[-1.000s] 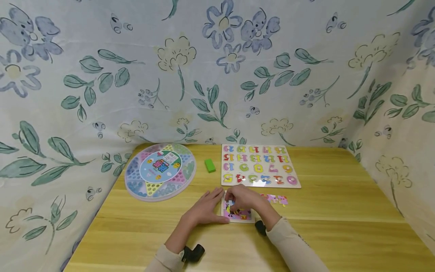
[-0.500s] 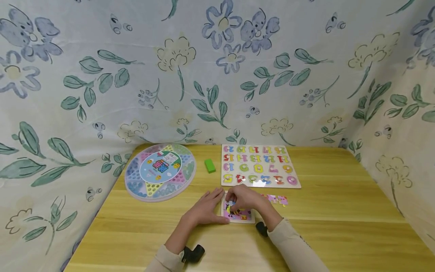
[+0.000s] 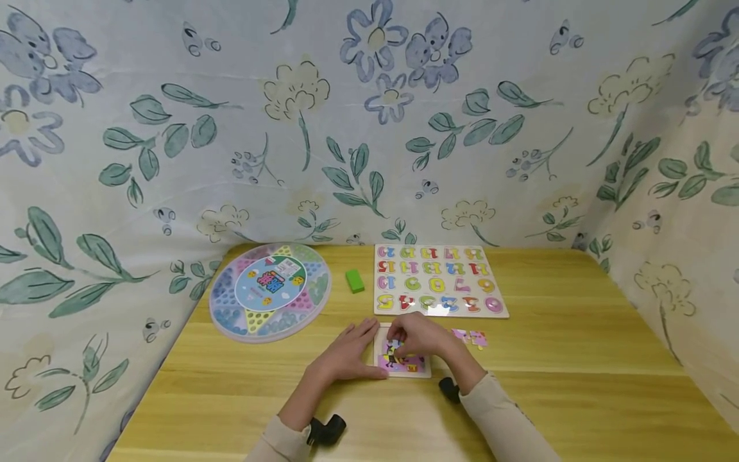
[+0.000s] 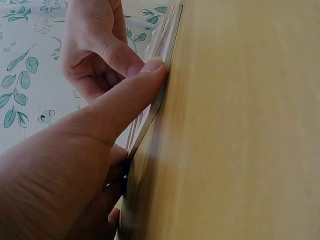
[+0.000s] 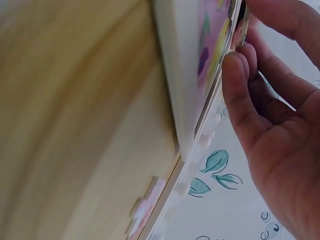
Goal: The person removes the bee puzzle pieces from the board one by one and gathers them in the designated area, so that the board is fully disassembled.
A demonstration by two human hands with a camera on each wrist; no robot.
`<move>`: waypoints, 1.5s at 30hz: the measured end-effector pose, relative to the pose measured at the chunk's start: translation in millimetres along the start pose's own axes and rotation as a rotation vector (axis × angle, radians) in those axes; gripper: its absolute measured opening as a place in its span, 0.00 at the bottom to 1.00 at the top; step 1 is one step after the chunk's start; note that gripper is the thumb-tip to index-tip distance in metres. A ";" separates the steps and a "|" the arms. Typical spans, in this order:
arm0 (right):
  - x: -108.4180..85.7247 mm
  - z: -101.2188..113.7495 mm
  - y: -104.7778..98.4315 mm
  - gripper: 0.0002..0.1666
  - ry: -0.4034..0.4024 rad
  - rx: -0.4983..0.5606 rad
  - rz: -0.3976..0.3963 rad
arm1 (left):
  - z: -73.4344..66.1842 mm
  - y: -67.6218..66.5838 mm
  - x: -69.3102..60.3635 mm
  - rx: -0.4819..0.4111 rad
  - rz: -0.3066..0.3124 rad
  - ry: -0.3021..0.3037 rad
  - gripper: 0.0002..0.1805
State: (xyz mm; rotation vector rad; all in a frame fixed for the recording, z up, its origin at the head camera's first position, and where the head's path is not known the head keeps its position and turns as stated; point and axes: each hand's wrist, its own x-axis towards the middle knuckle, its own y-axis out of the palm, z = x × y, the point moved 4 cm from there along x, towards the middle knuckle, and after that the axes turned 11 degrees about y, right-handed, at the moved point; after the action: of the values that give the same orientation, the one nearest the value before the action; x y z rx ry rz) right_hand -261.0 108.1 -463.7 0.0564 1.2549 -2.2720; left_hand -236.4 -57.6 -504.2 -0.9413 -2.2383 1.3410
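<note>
A small square puzzle board (image 3: pixel 411 374) with a bee picture lies on the table. Along its left side rests my left hand (image 3: pixel 346 357), fingers extended and thumb at the near corner; the left wrist view shows that thumb (image 4: pixel 132 92) on the board's edge (image 4: pixel 150 119). Over the upper part of the picture, my right hand (image 3: pixel 420 335) has its fingers bent. In the right wrist view it pinches a thin puzzle piece (image 5: pixel 243 29) edge-on, above the board (image 5: pixel 181 80). Loose pink pieces (image 3: pixel 476 338) lie right of the board, partly behind the right hand.
Behind the small board lies a large number board (image 3: pixel 441 311). A green block (image 3: pixel 355 281) sits to its left, and farther left is a round, star-patterned game board (image 3: pixel 268 321). Flowered cloth (image 3: pixel 369 160) hangs behind the table.
My right hand has shifted slightly to the right over the board, showing more of the bee picture and covering more of the loose pieces. My left hand stays in place.
</note>
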 end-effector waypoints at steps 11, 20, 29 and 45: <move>-6.7 -5.5 -3.8 0.14 0.039 0.025 -0.016 | 2.2 0.9 0.4 -0.007 -0.003 -0.005 0.59; -13.6 -14.6 -9.5 0.15 0.049 0.036 -0.043 | 1.4 1.0 -1.2 -0.007 -0.008 -0.004 0.59; -19.1 -23.5 -13.9 0.15 0.045 0.034 -0.059 | 0.4 0.2 -1.2 -0.011 -0.012 -0.009 0.59; -36.0 -46.0 -25.8 0.13 0.022 0.050 -0.080 | -0.5 -0.4 -0.6 0.005 -0.012 0.006 0.59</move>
State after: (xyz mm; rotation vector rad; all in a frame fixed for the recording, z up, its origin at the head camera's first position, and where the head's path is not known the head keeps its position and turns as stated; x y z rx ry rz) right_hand -252.4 171.2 -459.6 0.0505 1.2327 -2.3776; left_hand -235.8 -57.9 -503.6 -0.9275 -2.2322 1.3363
